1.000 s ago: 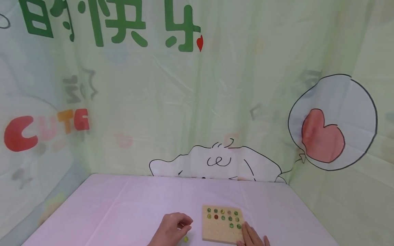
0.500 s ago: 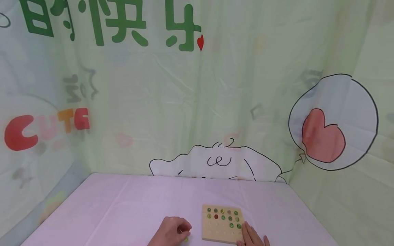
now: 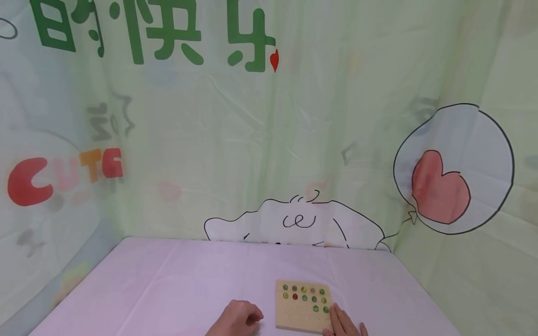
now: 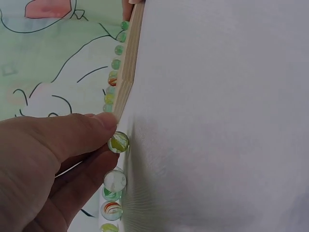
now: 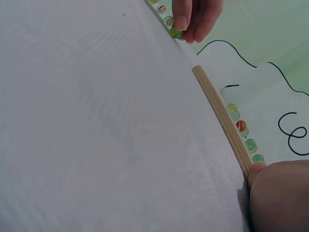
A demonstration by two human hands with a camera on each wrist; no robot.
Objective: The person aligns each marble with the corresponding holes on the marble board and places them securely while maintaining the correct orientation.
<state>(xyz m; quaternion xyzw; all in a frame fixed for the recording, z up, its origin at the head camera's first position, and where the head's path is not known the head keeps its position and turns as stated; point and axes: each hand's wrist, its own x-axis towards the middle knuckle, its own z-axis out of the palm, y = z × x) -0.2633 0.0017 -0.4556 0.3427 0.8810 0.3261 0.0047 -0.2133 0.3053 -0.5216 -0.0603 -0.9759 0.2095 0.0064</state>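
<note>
In the head view my left hand (image 3: 237, 318) is low over the table, left of a square wooden board (image 3: 296, 322), fingers bent inward. The left wrist view shows thumb and forefinger pinching a clear glass marble (image 4: 118, 142) with a yellow-green swirl. In the right wrist view the same marble (image 5: 175, 32) is at the fingertips. Straight fingers of my right hand (image 3: 345, 323) rest along the board's right edge, and its thumb (image 5: 256, 170) touches the near edge. Green, yellow and red marbles (image 3: 304, 297) sit in the board's far rows; hollows show in the nearer rows.
Several loose marbles (image 4: 112, 210) lie on the table beyond my left hand, hidden in the head view. A pale pink cloth covers the table (image 3: 176, 280). Printed fabric curtains (image 3: 235, 140) hang at the back and sides.
My left hand has lowered slightly and its fingers have closed on the yellow-green marble, which lay in sight beside them before. My right hand and the board have stayed put.
</note>
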